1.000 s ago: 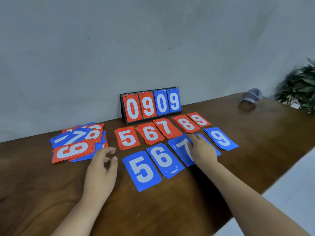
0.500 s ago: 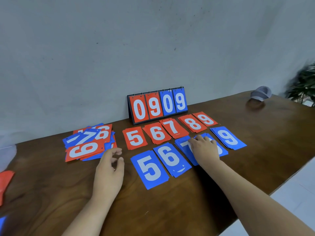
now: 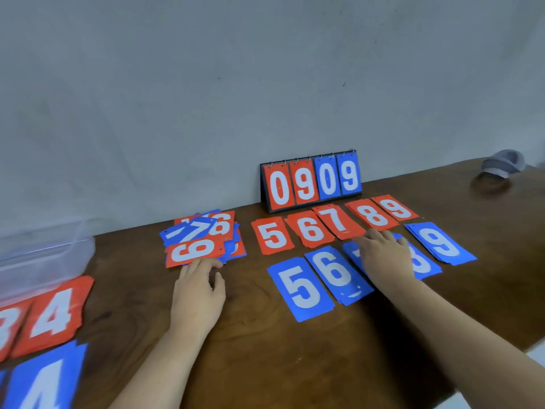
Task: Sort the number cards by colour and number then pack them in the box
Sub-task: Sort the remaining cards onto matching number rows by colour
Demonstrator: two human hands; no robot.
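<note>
**eng:** hands?

**op:** left hand (image 3: 200, 287) is loose, fingers lightly curled, holding nothing. i see its fingertips at the near edge of the mixed pile (image 3: 203, 231), left of centre, just under the sideways red card (image 3: 193, 250) on top. that one is a 6 or a 9, can't tell which. can't confirm a pinch either. right hand (image 3: 383, 252) lies palm down, fingers fairly straight, flat on the blue 7 (image 3: 352, 255), which it mostly covers.

**eng:** what's round the right hand?

**op:** the blue row crosses centre-right. blue 5 (image 3: 300, 287) and blue 6 (image 3: 337, 273) are left of the hand. blue 8 (image 3: 421, 265) is partly under the hand's right side, and blue 9 (image 3: 441, 243) is further right. blue 6 and blue 9 look like small stacks. the red row sits just above: red 5 (image 3: 272, 236), red 6 (image 3: 309, 230), red 7 (image 3: 336, 221), red 8 (image 3: 373, 215), red 9 (image 3: 395, 208), some overlapping. my right fingertips are close to the lower edge of red 7.

**eng:** box?

**op:** the clear box (image 3: 44, 255) is at the left edge, mid-height, blurred, and i can't tell what's inside. below it is red 4 (image 3: 53, 314), with a red 3 (image 3: 4, 329) cut by the frame. blue 4 (image 3: 44, 379) is in the lower left corner.

**eng:** anything else?

**op:** the scoreboard stand (image 3: 312, 181) reads 0909, upright above the red row. a grey cap (image 3: 504, 163) is upper right on the table (image 3: 265, 349).
</note>
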